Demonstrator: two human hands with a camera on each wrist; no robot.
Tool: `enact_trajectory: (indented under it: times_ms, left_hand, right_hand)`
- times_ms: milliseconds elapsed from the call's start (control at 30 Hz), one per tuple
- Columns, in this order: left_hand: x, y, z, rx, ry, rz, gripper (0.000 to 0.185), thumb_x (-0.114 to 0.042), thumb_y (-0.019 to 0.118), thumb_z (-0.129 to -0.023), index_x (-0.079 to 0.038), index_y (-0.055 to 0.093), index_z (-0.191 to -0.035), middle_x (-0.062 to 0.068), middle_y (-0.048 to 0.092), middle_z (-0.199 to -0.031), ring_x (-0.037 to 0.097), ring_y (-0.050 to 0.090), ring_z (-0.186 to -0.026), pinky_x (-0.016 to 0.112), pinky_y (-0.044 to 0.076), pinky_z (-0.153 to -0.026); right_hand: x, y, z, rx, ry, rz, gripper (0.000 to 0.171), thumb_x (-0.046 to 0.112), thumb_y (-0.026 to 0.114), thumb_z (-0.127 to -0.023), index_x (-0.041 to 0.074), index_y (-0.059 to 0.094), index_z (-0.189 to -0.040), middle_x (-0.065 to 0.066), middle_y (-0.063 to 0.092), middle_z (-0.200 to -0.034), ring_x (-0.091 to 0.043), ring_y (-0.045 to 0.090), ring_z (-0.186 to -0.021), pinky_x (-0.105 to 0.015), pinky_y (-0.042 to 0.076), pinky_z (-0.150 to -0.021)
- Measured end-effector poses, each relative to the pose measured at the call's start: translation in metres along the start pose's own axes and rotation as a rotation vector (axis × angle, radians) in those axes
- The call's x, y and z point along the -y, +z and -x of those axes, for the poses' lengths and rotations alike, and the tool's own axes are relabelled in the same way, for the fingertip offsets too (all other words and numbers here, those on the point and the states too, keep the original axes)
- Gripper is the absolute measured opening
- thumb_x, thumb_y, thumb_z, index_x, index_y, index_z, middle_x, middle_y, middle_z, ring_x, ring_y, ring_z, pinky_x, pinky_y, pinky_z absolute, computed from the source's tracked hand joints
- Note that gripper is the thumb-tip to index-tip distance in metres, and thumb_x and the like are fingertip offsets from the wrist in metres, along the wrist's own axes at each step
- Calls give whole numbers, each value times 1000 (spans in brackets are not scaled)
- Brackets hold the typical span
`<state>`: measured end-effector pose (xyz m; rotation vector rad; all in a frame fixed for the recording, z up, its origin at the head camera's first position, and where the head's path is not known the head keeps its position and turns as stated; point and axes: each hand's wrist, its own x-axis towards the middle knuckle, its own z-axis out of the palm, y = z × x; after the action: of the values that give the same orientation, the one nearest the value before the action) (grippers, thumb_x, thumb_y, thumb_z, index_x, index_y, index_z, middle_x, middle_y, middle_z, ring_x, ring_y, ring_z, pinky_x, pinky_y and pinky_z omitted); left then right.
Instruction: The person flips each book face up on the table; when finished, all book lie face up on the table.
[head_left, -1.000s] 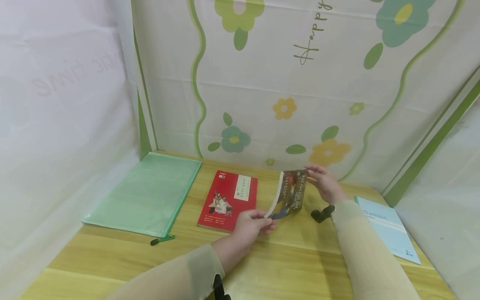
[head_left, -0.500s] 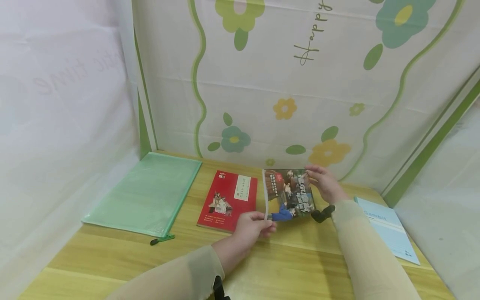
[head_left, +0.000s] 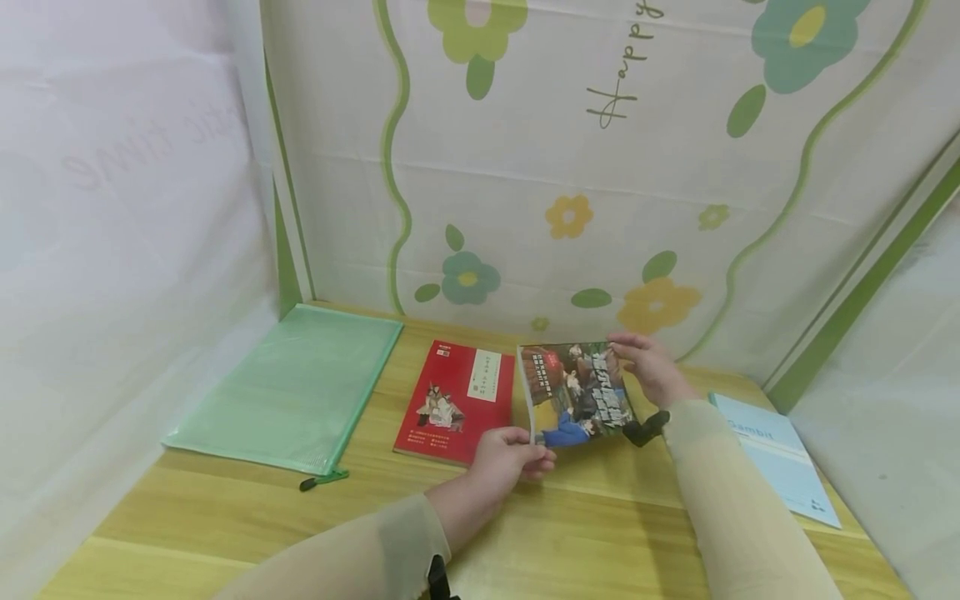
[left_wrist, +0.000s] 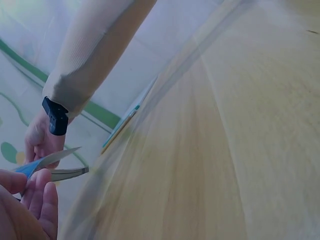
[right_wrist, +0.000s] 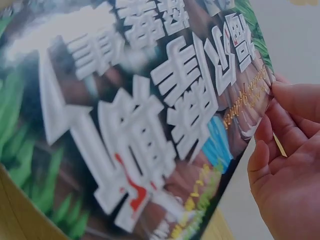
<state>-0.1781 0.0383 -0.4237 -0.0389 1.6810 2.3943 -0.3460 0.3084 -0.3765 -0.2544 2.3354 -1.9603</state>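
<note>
An illustrated paperback book (head_left: pixel 576 393), dark brown with large white lettering and a blue figure, is held slightly raised over the table. My left hand (head_left: pixel 504 458) pinches its near left corner between thumb and fingers. At the far right corner, my right hand (head_left: pixel 651 367) pinches the edge, with the thumb on the cover in the right wrist view. There the glossy cover (right_wrist: pixel 145 115) fills most of the picture. From the left wrist view the book's pages (left_wrist: pixel 67 173) show edge-on, with a leaf bent apart from them. A red book (head_left: pixel 457 400) lies flat just left of the held one.
A green translucent zip folder (head_left: pixel 288 387) lies at the left of the wooden table (head_left: pixel 585 533), its puller toward the front. On the right, beside my right forearm, lies a light blue booklet (head_left: pixel 780 458). Printed fabric curtains (head_left: pixel 510 150) stand at the back and sides.
The front cover has swung left and down, from standing tilted and narrow to facing upward. Both hands keep their hold with little movement. The red book, folder and blue booklet stay put.
</note>
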Motion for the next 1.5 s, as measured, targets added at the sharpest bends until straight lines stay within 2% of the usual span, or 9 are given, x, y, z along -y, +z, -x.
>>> enact_trajectory:
  times_ms: [267,333,500,667,1000,1300,1500]
  left_hand:
    - [2,0,0,36,-37,-13,8,2,64,-92,4,59,-97,17,72,-87,27,73,-80,40,60,-77]
    - [3,0,1,45,-42,-22,6,1,64,-93,2,58,-95,16,72,-87,27,73,-80,41,59,-78]
    - [4,1,3,70,-52,-38,6,2,63,-93,1,57,-94,16,72,-86,26,73,-78,41,60,-77]
    - [7,2,3,101,-52,-60,7,2,61,-93,0,55,-91,17,72,-85,27,73,-76,41,60,-73]
    - [10,8,6,102,-66,-82,12,4,62,-91,-1,51,-89,16,72,-83,29,73,-76,40,61,-69]
    - [11,17,10,85,-110,-92,12,5,63,-89,1,54,-96,16,72,-80,29,72,-73,39,61,-66]
    - [14,23,11,84,-125,-99,13,5,63,-90,1,55,-100,14,72,-80,28,72,-73,37,61,-64]
  right_hand:
    - [5,1,1,23,27,39,35,9,52,-102,-8,49,-132,5,55,-115,-11,52,-101,-41,31,-98]
    - [1,0,-1,20,29,55,35,11,53,-102,-6,50,-132,4,55,-116,-12,52,-102,-41,31,-100]
    - [3,4,1,18,48,103,29,12,55,-101,0,56,-127,-11,50,-131,-15,51,-107,-46,30,-104]
    - [3,4,1,27,55,141,38,12,54,-101,-7,50,-134,-22,42,-143,-18,49,-111,-50,27,-108]
    - [-4,5,-4,47,67,164,41,13,57,-100,-5,50,-137,-21,44,-144,-25,46,-118,-51,27,-108]
    - [-2,8,-4,43,112,203,37,12,57,-99,-2,54,-134,-18,51,-138,-33,41,-129,-56,25,-112]
    - [1,11,-4,48,126,221,38,11,56,-100,-2,54,-135,-19,50,-139,-35,41,-129,-55,25,-112]
